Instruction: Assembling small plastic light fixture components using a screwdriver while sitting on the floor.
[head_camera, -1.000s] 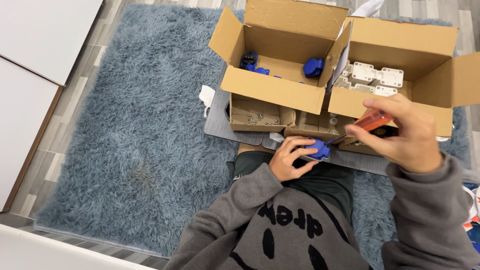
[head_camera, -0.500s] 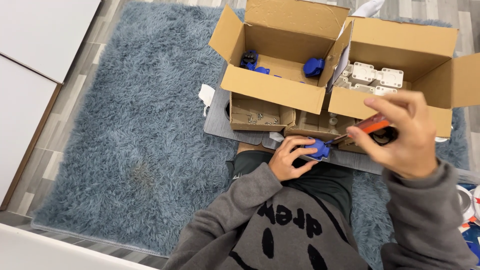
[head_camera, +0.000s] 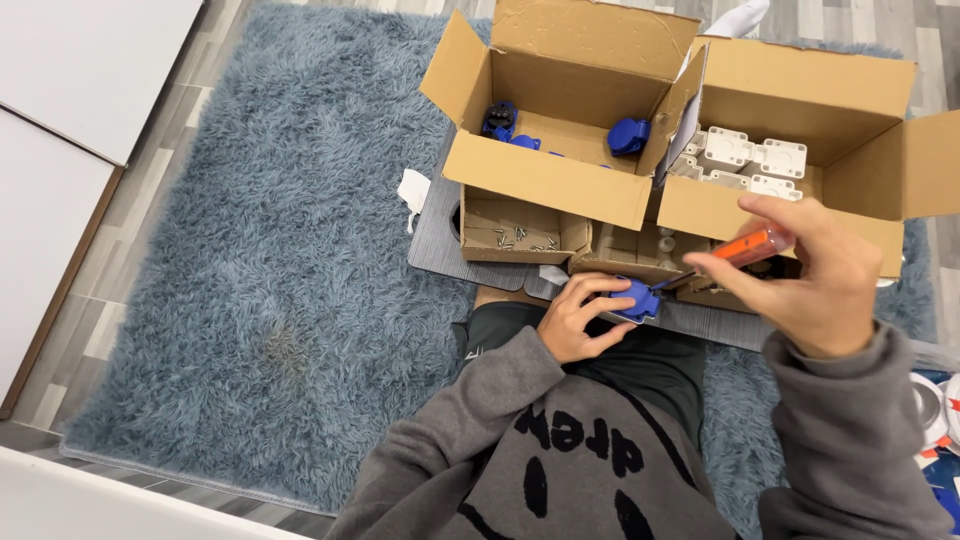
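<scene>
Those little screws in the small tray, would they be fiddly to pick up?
Probably. The screws look tiny and thin, lying loose in a heap in the cardboard tray, so they would likely slip between fingertips. They seem light, and may roll or scatter if the tray is pushed.

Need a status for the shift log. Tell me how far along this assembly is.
Done: cannot be counted from here. In hand: the left hand grips a blue part while the right hand works an orange-handled screwdriver toward it. Left: more blue parts sit in one cardboard box, white parts in the next, screws in a small tray.
</scene>
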